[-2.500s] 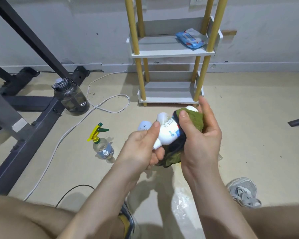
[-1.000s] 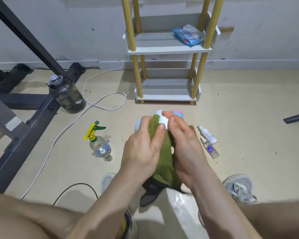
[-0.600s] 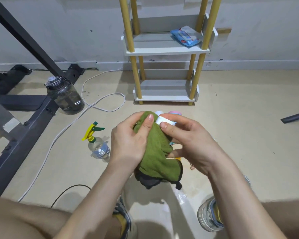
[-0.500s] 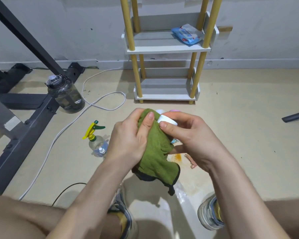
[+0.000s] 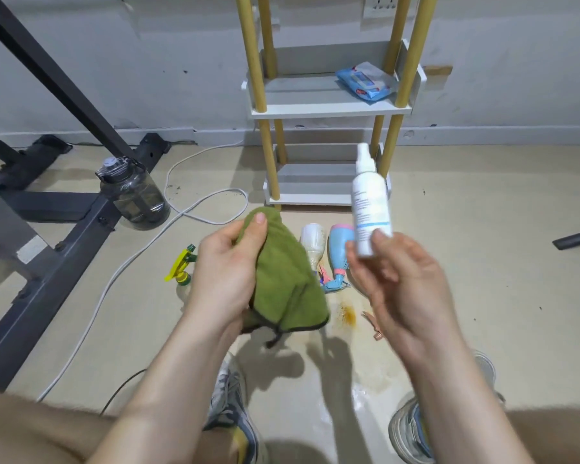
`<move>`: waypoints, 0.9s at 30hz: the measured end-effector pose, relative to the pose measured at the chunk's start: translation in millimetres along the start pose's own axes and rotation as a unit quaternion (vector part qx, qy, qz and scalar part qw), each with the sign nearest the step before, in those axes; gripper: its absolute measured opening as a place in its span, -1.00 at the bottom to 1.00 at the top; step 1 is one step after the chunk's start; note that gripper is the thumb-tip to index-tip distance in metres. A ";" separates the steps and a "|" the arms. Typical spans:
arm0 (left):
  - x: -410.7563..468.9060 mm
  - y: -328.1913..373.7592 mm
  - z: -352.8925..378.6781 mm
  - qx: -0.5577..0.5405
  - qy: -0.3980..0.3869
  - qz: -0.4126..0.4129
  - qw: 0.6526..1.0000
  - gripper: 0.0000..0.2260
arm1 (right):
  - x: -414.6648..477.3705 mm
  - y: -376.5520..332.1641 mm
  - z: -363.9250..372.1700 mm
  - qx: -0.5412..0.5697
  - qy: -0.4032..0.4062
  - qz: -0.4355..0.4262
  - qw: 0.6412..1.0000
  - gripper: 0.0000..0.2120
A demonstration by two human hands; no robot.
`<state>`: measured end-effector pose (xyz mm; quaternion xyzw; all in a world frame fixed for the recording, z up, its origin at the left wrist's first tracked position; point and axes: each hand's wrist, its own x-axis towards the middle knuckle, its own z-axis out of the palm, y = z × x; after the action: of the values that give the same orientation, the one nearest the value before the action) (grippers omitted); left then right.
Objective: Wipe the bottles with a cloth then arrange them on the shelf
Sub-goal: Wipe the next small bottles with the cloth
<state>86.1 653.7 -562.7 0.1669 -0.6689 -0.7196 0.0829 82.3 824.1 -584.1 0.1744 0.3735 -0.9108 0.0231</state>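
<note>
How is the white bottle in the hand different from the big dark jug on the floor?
The white bottle is slim and solid white; the dark jug is wide and see-through. The white bottle is held up by the right hand; the dark jug stands on the floor. Both are upright with caps on.

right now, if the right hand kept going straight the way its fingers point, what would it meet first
Probably the shelf, near its lowest tier: the right hand, holding the white spray bottle, points forward at it. The floor bottles seem below that line; depth is unclear.
</note>
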 end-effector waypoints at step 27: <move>-7.8 -4.1 16.6 -0.170 -0.011 -0.058 0.984 -0.64 | -35.0 43.3 19.8 -0.544 -0.168 -0.228 0.790 -0.63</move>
<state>87.9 672.3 -564.9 0.1816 -0.5270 -0.8280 0.0609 116.7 776.2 -588.5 -0.1124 0.8265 -0.5507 -0.0315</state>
